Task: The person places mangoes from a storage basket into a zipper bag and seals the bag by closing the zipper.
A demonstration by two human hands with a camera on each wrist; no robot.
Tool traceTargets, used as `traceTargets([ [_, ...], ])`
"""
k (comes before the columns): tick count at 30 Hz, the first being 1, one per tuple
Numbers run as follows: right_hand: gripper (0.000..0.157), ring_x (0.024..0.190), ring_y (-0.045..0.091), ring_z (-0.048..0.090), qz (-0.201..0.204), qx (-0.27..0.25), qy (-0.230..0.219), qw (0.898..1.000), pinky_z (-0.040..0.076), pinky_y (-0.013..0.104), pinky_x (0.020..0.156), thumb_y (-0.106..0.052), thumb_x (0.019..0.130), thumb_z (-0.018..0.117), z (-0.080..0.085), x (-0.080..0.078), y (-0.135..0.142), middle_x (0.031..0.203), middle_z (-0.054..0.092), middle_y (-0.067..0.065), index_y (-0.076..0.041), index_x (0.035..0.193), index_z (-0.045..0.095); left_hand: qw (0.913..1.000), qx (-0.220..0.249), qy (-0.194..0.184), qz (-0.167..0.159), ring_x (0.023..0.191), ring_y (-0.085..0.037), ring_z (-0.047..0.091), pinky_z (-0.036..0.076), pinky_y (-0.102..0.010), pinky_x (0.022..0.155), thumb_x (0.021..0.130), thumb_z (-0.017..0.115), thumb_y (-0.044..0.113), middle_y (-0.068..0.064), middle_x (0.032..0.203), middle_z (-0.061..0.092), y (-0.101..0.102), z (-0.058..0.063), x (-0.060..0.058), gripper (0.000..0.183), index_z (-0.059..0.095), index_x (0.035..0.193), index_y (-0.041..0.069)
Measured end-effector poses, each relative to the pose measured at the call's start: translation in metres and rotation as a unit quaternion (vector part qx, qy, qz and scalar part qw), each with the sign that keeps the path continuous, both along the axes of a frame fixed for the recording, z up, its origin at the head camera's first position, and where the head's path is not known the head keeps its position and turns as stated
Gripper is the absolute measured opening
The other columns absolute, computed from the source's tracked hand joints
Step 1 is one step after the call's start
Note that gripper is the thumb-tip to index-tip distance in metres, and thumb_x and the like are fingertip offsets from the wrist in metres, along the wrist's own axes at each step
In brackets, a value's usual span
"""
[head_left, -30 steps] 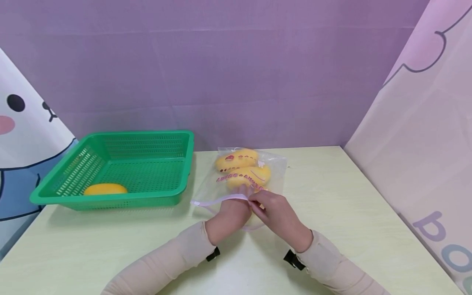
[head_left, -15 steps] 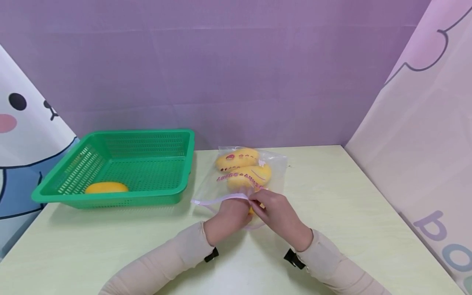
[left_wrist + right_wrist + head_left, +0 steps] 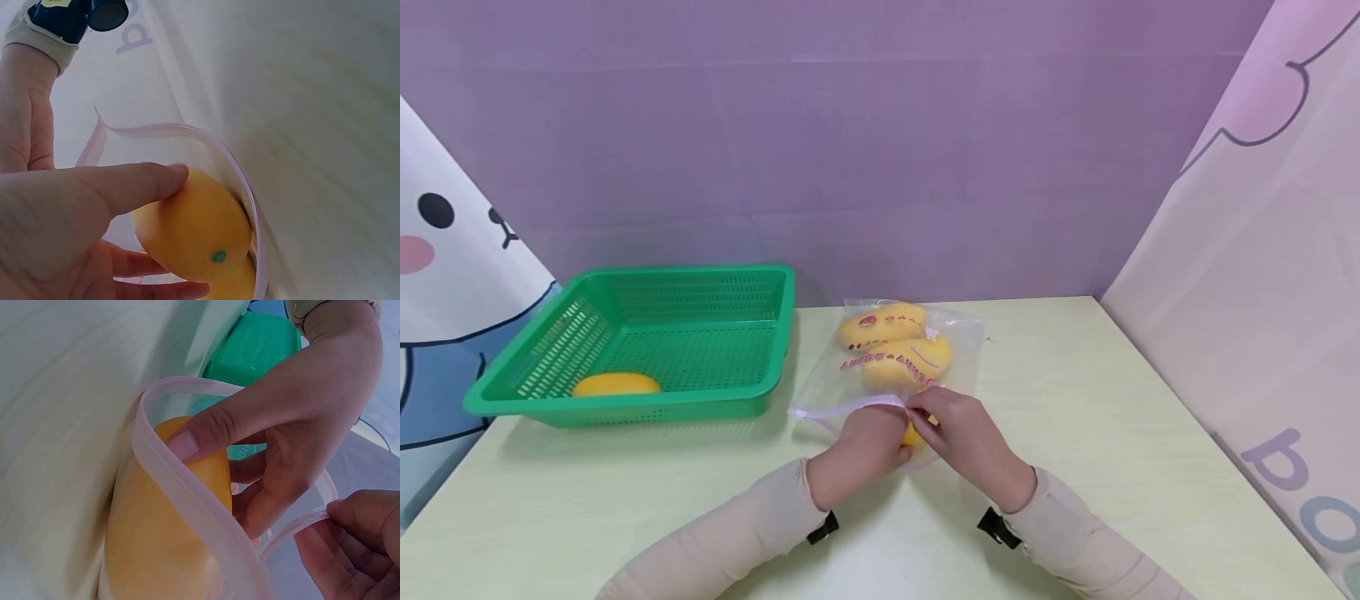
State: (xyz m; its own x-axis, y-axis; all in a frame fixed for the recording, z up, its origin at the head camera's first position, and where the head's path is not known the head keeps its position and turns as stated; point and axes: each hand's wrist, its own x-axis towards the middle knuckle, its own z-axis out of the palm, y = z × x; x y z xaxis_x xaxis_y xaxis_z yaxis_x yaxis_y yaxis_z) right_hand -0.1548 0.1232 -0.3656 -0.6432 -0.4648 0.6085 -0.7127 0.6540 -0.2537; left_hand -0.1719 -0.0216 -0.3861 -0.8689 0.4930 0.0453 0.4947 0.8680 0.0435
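A clear zip bag [image 3: 820,379] with pink print lies on the table, its lilac-edged mouth facing me. Two yellow mangoes [image 3: 906,360] show through its far part. At the mouth, my left hand [image 3: 867,440] holds another mango [image 3: 194,228], thumb on top and fingers along its side. That mango has a small green spot on its end and sits within the bag's opening. My right hand [image 3: 968,433] pinches the bag's rim [image 3: 312,517] between thumb and fingers, keeping the mouth apart. In the head view, the left fingertips are hidden.
A green plastic basket [image 3: 700,402] stands to the left of the bag, with one yellow mango [image 3: 616,384] inside. A purple cloth backdrop [image 3: 880,167] rises behind the pale table [image 3: 1060,383], and a printed panel [image 3: 1262,333] borders it at right.
My left hand has drawn back a little toward me, and its fingers no longer show through the bag. The right hand stays at the rim. The bag has hardly moved.
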Motion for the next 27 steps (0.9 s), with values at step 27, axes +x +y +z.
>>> traceTargets([
  [27, 0.012, 0.067, 0.009, 0.057, 0.000, 0.001, -0.026, 1.000, 0.050, 0.017, 0.061, -0.001, 0.076, 0.075, 0.002, 0.002, -0.001, 0.079, 0.066, 0.002, -0.004, 0.086, 0.069, 0.9986, 0.027, -0.011, -0.044, 0.090, -0.025, 0.058, 0.052, -0.031, 0.067, 0.078, 0.075, 0.040, -0.010, 0.114, 0.057, -0.039, 0.018, 0.029, 0.070, 0.048, 0.132, 0.004],
])
